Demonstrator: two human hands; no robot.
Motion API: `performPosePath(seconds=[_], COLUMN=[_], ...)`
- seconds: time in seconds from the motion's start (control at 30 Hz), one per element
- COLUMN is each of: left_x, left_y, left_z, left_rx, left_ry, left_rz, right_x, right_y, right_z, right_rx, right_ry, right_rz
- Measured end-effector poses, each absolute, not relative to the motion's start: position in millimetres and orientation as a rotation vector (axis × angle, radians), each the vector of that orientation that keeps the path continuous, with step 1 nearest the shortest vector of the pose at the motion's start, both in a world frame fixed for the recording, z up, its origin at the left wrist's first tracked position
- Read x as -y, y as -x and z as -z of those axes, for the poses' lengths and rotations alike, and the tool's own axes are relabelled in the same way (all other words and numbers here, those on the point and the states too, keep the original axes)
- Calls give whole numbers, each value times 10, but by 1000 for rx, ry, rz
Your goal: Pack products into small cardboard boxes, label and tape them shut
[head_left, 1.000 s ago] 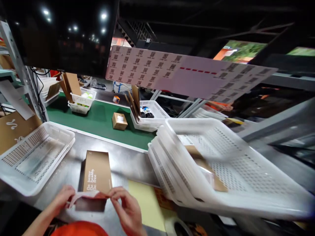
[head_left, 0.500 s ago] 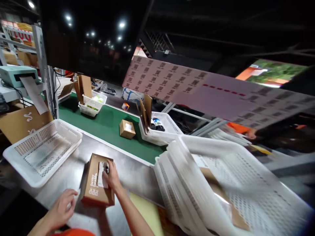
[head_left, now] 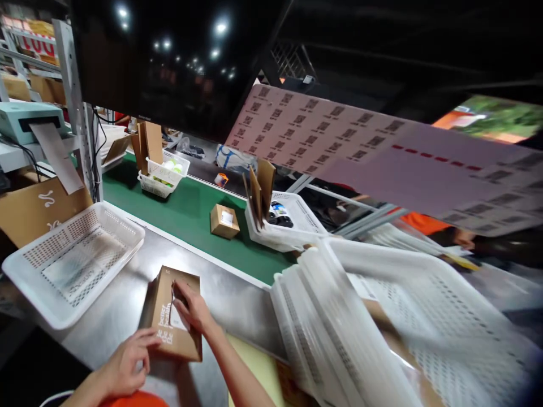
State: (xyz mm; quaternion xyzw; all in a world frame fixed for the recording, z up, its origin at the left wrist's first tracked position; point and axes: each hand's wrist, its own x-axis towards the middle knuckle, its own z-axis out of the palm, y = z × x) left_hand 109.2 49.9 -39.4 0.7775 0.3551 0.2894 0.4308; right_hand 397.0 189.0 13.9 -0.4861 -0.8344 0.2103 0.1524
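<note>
A brown cardboard box [head_left: 186, 346] with white print lies on the metal table in front of me. A white label [head_left: 177, 317] is on its top face, partly hidden by my right hand [head_left: 192, 308]. The fingers of that hand lie stretched across the label. My left hand [head_left: 129, 362] is at the box's near left edge, index finger extended to the printed side and the other fingers loosely bent. Nothing shows in its grip.
Left of the box stands a white perforated basket [head_left: 76, 265]. Stacked white baskets [head_left: 322, 316] tilt at the right. Behind, a green conveyor belt [head_left: 182, 223] carries a small labelled carton [head_left: 224, 221] and more baskets. A label printer [head_left: 31, 121] and dark monitor [head_left: 169, 62] stand beyond.
My left hand has moved right, onto the box's edge; the white scrap by its fingers no longer shows. My right hand has flattened over the label. The view has shifted slightly.
</note>
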Motion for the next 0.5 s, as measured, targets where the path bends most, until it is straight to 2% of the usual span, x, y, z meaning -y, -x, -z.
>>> performPosePath(seconds=[0.27, 0.5], left_x=[-588, -630], left_y=[-1062, -1059], left_z=[399, 443], left_rx=[-870, -858], left_ry=[-1917, -1904], left_rz=[-710, -651], right_x=[-1614, -1167], right_y=[-3523, -3771], right_z=[-163, -394], right_rx=[2578, 2812], right_ry=[1541, 1026], right_rz=[-536, -840])
